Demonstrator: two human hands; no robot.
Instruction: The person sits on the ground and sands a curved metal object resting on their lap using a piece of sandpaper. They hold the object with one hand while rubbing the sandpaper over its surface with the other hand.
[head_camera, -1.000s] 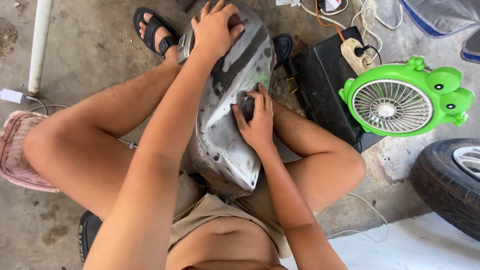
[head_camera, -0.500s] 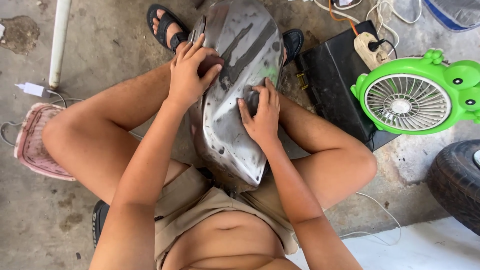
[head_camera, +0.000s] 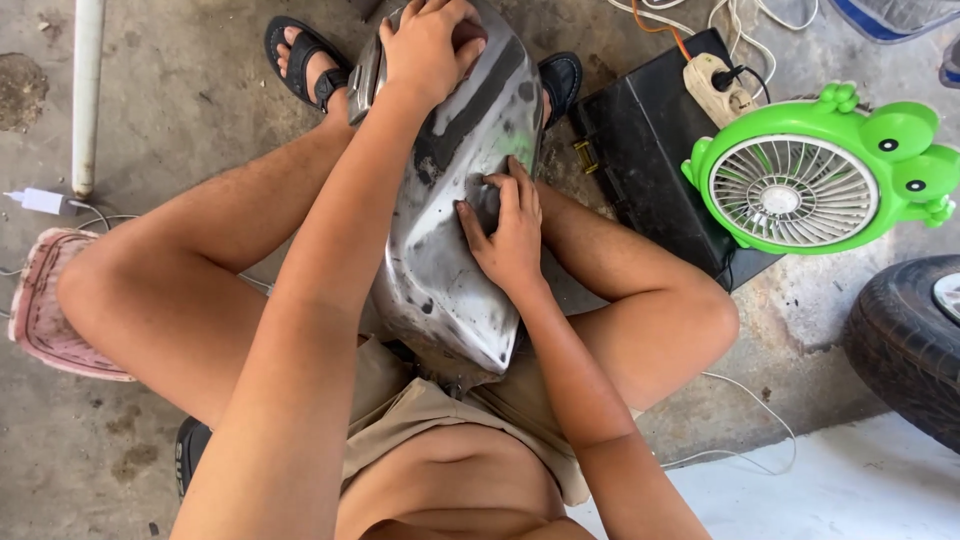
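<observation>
A bare grey sanded-metal tank shell is resting between the person's knees. The left hand is gripping its far end, bracing it, while the right hand is pressing a small dark pad flat against its side.

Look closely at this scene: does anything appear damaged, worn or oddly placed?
Yes. The metal tank between the knees is stripped to bare grey metal with dark patches left. The left hand grips its far end; the right hand presses its side. Cables trail loose across the concrete floor.
</observation>
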